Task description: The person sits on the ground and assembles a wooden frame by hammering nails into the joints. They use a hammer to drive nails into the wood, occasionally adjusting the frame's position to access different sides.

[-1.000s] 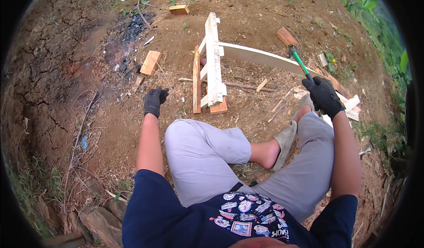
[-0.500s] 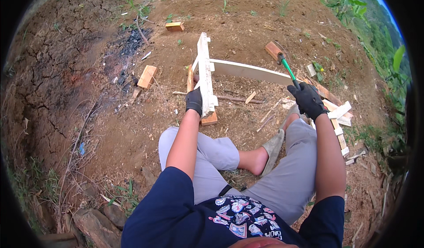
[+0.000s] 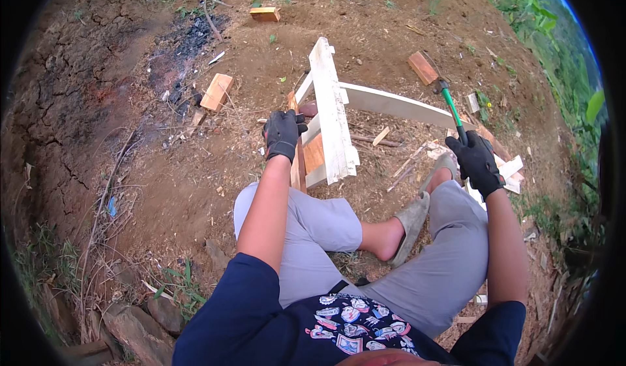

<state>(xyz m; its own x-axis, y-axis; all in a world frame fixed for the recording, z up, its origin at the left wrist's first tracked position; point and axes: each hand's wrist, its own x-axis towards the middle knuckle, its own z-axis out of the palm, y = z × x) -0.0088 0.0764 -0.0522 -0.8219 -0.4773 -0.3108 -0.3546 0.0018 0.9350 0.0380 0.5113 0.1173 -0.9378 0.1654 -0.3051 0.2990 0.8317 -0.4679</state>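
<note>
Wood frame sits on bare dirt straight ahead of the person's knees: white-painted slats nailed to an unpainted orange-brown upright, lying tilted. A long white board runs from it off to the right.

Left hand, black glove, fingers wrapped around the top of the brown upright at the frame's left edge. Grip closed on it.

Right hand, black glove, fist closed around a green-handled hammer. Handle points up and away, head near a brown block beyond the white board; can't tell if they touch. Hammer is well apart from the frame.

Person is seated on the ground, grey trousers, dark blue top, grey sandal between the legs, just below the frame.

Around: offcut pile of white and bare wood scraps just beside the right hand. Small wood block left of the frame, near a black charred patch. Another block far up top. Cracked dry soil on the left, green plants along the right rim.
</note>
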